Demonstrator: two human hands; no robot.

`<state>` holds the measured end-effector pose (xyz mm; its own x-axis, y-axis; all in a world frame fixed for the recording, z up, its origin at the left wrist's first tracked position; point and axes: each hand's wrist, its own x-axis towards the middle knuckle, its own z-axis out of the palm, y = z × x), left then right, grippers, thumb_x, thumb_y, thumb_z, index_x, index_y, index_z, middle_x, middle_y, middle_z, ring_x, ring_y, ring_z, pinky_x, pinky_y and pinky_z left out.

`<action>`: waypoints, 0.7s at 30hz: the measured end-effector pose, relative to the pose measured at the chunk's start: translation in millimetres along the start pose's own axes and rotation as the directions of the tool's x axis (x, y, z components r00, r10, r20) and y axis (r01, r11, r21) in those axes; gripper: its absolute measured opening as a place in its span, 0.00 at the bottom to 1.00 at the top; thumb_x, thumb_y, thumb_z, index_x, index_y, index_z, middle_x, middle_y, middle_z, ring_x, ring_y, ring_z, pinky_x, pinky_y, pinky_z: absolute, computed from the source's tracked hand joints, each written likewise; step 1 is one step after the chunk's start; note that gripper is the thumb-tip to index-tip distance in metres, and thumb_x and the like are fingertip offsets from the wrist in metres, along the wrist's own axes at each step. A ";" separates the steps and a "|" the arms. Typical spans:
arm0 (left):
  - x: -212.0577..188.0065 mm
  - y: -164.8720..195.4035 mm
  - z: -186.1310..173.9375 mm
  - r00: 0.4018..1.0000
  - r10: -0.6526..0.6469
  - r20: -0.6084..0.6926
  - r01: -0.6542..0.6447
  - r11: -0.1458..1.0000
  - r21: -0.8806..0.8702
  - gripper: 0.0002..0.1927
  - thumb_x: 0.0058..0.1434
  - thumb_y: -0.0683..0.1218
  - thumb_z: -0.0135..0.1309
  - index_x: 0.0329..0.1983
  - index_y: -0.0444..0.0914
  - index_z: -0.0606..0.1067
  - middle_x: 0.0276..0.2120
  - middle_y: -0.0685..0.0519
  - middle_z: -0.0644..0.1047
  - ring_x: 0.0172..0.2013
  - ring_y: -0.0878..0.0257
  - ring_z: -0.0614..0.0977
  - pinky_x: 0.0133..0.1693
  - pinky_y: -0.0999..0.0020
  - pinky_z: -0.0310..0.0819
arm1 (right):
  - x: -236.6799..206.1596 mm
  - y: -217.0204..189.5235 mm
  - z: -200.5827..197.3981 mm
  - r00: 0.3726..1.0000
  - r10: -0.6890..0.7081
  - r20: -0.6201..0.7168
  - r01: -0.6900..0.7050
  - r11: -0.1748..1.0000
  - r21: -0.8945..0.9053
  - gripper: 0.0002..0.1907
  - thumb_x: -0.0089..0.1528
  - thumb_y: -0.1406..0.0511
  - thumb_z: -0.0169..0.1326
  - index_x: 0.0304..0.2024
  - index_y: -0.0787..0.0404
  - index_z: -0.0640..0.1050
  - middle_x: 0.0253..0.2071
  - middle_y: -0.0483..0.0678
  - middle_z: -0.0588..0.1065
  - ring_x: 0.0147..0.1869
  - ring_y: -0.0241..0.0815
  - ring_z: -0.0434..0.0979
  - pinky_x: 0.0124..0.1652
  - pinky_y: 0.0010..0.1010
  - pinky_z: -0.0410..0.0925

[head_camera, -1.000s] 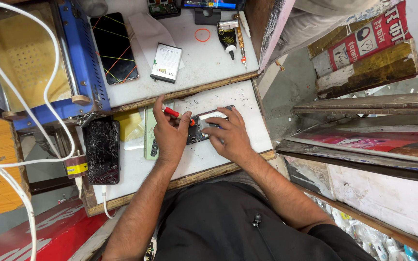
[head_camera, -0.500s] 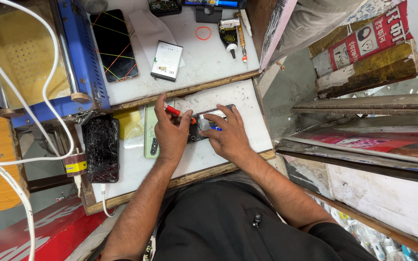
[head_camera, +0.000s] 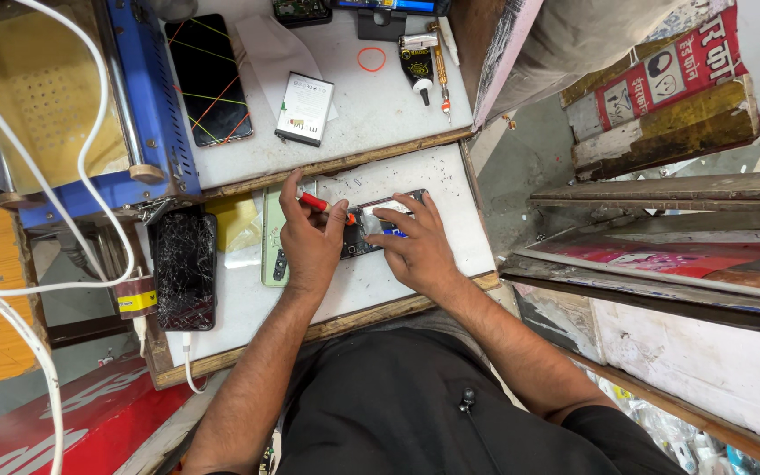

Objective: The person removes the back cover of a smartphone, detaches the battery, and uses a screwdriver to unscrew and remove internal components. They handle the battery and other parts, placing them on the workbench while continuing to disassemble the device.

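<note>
We saw the opened phone lying flat on the white bench, close to the front edge, with its back removed and the inside parts showing. Our left hand had its fingers closed around a red-handled screwdriver, the tip pointing toward the phone's upper corner. Our right hand rested on the phone with the fingers spread and pressing it down – not gripping around anything.

We judged the phone to be light, stiff and thin, but fragile inside – the bare board and small connectors would not bear pressure. The safe place to hold it seemed the outer frame, along the long edges. Just left of it lay a pale green back cover, and further left a phone with a cracked screen.
</note>
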<state>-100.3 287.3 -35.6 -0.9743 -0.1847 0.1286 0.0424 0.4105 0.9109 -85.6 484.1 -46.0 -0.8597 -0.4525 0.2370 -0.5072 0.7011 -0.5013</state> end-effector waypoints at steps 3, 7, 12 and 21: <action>0.4 -0.3 -1.2 1.000 -0.006 -0.005 0.006 1.000 -0.019 0.38 0.68 0.45 0.62 0.73 0.40 0.52 0.33 0.52 0.78 0.33 0.64 0.85 0.34 0.69 0.83 | 3.3 -5.4 -0.7 0.999 -0.003 0.043 0.005 0.999 -0.044 0.15 0.55 0.69 0.60 0.42 0.43 0.86 0.63 0.43 0.73 0.75 0.54 0.59 0.72 0.66 0.45; 0.7 0.3 -3.0 1.000 0.007 -0.011 -0.007 1.000 -0.014 0.38 0.68 0.45 0.62 0.73 0.40 0.53 0.34 0.52 0.77 0.32 0.64 0.84 0.34 0.68 0.83 | 6.5 -9.4 -0.8 0.998 0.009 0.060 -0.003 0.996 -0.085 0.14 0.56 0.68 0.61 0.40 0.43 0.86 0.63 0.42 0.72 0.76 0.54 0.58 0.73 0.65 0.44; 1.6 1.2 -5.7 1.000 -0.009 -0.008 0.008 1.000 -0.018 0.39 0.67 0.46 0.62 0.73 0.41 0.52 0.33 0.52 0.78 0.32 0.63 0.84 0.34 0.68 0.83 | 6.9 -10.0 0.1 0.998 0.011 0.054 -0.007 0.997 -0.075 0.14 0.56 0.68 0.60 0.41 0.43 0.86 0.63 0.42 0.73 0.77 0.54 0.58 0.73 0.64 0.44; 2.8 2.2 -6.1 1.000 0.020 0.016 -0.021 1.000 0.023 0.38 0.68 0.46 0.62 0.72 0.42 0.52 0.34 0.51 0.78 0.33 0.62 0.86 0.34 0.67 0.84 | 8.3 -8.0 1.1 0.998 0.020 0.059 -0.016 0.998 -0.066 0.15 0.56 0.68 0.60 0.41 0.42 0.86 0.62 0.42 0.73 0.76 0.53 0.58 0.74 0.63 0.43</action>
<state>-101.6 282.3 -30.9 -0.9766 -0.1622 0.1409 0.0575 0.4343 0.8989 -88.6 474.1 -41.0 -0.8646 -0.4702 0.1770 -0.4961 0.7430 -0.4492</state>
